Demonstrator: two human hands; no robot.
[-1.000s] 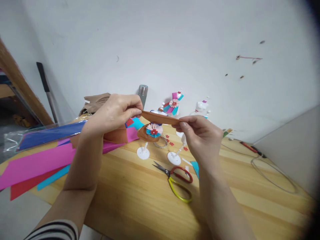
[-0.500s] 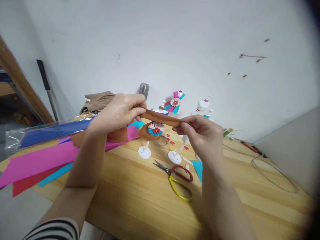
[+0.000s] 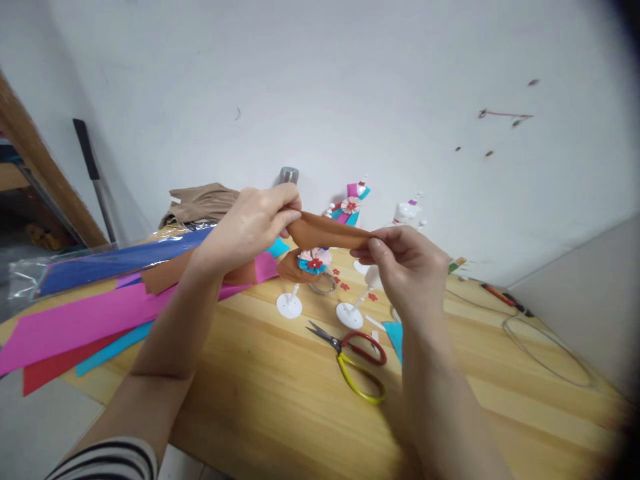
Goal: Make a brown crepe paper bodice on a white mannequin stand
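Observation:
Between my two hands stretches a brown strip of crepe paper or cloth (image 3: pixel 330 232), held up above the table. My left hand (image 3: pixel 257 223) pinches its left end. The right end is pinched between thumb and fingers of my right hand (image 3: pixel 405 263). Behind and below the strip, a small white stand (image 3: pixel 289 305) carries a brown piece with a pink, blue and red paper rosette (image 3: pixel 314 261). Another white stand (image 3: pixel 350 315) is partly covered by my right hand. Scissors (image 3: pixel 345 353) with one red and one yellow handle lie open on the table below the strip.
Pink (image 3: pixel 85 320), red and blue sheets lie at left, beside a plastic-wrapped blue piece (image 3: pixel 120 263). Decorated white figures (image 3: pixel 407 213) stand along the wall. A cable (image 3: pixel 545 353) and a red-black tool (image 3: pixel 505 297) are at right. Small red flowers (image 3: pixel 345 287) dot the wooden table (image 3: pixel 250 400).
Both hands have shifted slightly right, the left one a little upward. The brown strip now looks wider and more spread at its left part.

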